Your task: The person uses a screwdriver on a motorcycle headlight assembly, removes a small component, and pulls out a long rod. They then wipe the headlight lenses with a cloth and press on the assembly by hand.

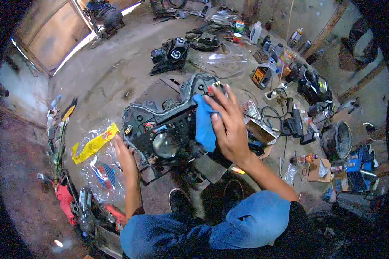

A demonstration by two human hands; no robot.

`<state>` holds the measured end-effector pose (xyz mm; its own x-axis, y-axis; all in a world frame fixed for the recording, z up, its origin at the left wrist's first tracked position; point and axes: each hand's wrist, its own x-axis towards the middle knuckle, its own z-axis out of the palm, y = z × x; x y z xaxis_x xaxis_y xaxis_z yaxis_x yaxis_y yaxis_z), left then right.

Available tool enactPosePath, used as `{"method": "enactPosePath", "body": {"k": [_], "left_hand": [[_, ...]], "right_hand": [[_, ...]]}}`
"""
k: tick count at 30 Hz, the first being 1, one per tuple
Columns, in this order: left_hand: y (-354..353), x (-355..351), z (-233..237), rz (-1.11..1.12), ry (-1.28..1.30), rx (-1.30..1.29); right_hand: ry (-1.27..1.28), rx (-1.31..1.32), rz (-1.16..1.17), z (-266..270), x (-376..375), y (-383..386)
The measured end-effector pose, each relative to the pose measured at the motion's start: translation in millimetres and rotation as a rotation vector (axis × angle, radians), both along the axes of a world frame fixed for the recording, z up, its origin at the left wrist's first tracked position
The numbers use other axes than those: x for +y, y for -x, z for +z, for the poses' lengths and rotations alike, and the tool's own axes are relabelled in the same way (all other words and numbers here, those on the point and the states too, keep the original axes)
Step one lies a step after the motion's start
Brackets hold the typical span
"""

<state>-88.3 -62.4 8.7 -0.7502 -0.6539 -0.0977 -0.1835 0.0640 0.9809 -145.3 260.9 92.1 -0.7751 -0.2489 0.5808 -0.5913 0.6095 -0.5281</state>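
Note:
In front of my knees is an opened black headlight housing with a grey, ragged sealant rim and a round projector lens. My left hand grips the housing's left edge, with part of the fingers hidden from view. Over the right half of the housing, my right hand holds a blue cloth between thumb and fingers. Its other fingers stretch out past the cloth, near the upper right rim. What supports the housing underneath is mostly hidden.
A clear plastic bag with a yellow strip lies left. Another headlight unit sits on the floor ahead. To the right are a heat gun, cables, bottles, a black bucket and a cardboard box. A red tool lies lower left.

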Motion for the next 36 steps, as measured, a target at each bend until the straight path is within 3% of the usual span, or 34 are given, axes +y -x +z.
{"method": "enactPosePath", "body": {"k": [4,12,17,22,28,35,36], "left_hand": [[3,8,-7,-0.047,0.056,0.024],[3,15,-23,0.006,0.023,0.035],[3,13,-22,-0.011,0.071,0.031],[2,16,-18,-0.002,0.086,-0.005],[4,29,-5,0.038,0.151,0.015],[7,31,1,0.063,0.177,0.009],[11,16,-33,0.048,0.174,0.067]], "right_hand": [[0.260,-0.068,-0.107,-15,6,-15],[0.038,0.127,-0.134,-7,8,-18],[-0.135,0.125,0.145,13,-7,-27],[-0.323,0.223,0.298,-10,29,-19],[-0.174,0.080,0.062,-4,23,-3],[-0.299,0.219,0.253,2,26,1],[-0.290,0.245,0.235,3,28,-1]]}}
